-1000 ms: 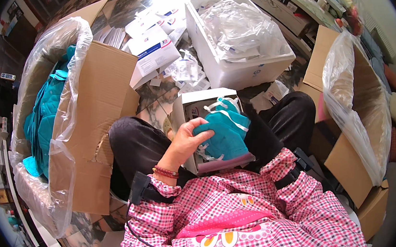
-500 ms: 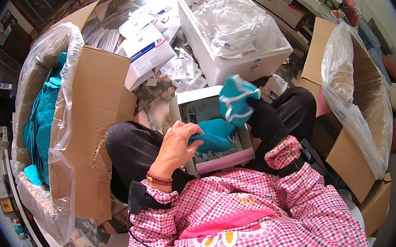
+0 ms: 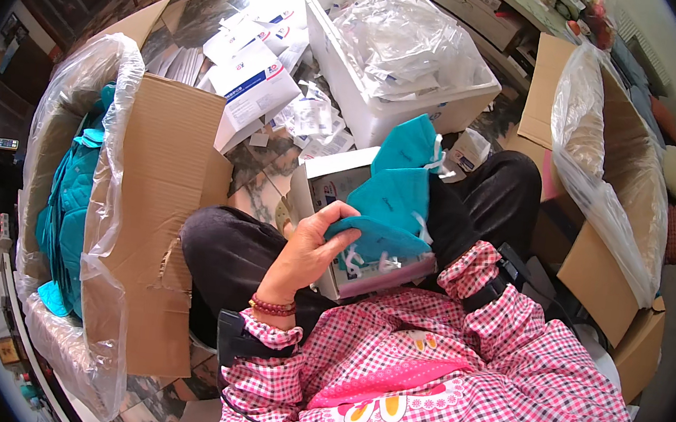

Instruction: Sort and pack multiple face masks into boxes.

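My left hand pinches a folded teal face mask between thumb and fingers, over the small white box between my legs. My right hand, darkly covered, is beside two more teal masks, an upper mask and a middle mask. These overlap, one above the other, with white ear loops hanging at their right edges. The right fingers are hidden behind the masks, which appear held up by that hand. White loops show inside the box under the left hand's mask.
On the left, a lined carton holds teal masks. A white foam box full of clear plastic packets stands ahead. Printed white boxes and small packets lie on the floor. Another lined carton is at the right.
The mask at my right hand has turned from its strap side to its smooth side and moved nearer the left hand's mask. Two masks now show there, fanned out.
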A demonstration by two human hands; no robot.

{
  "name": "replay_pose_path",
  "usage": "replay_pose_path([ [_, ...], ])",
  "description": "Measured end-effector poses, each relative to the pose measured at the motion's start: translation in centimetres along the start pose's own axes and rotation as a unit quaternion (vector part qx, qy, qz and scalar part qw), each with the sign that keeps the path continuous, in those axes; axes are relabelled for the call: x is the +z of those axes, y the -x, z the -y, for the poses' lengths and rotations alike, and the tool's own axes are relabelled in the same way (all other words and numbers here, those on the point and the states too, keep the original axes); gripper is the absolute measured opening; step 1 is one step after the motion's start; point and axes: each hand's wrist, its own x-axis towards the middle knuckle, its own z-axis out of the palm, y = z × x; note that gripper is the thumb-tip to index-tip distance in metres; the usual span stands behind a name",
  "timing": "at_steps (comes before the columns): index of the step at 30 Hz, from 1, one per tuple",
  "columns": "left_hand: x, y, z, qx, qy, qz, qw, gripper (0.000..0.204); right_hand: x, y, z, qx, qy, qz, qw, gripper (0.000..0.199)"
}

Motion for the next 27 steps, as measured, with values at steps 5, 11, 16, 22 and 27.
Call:
replay_pose_path([
  [5,-0.5,0.0,1.7,0.070,-0.173,-0.115,0.976,0.014,0.7,-1.1,-1.8,0.000,0.037,0.033,0.999,0.039],
  [11,-0.3,-1.0,1.9,0.110,-0.061,-0.205,0.971,0.034,1.3,-3.5,-5.6,0.045,0.181,0.046,0.981,0.039],
  [16,-0.1,-1.4,1.2,0.087,0.005,-0.256,0.963,0.037,-0.5,-3.9,-7.6,0.063,0.329,0.079,0.939,0.039],
  [22,-0.3,-1.8,0.0,0.109,0.054,-0.274,0.954,0.021,-9.0,-2.3,-8.7,-0.013,0.712,0.152,0.686,0.039],
  [27,-2.1,-0.8,-1.0,0.161,0.054,-0.349,0.922,0.018,-2.3,-4.1,-0.7,0.169,0.793,0.017,0.585,0.038],
])
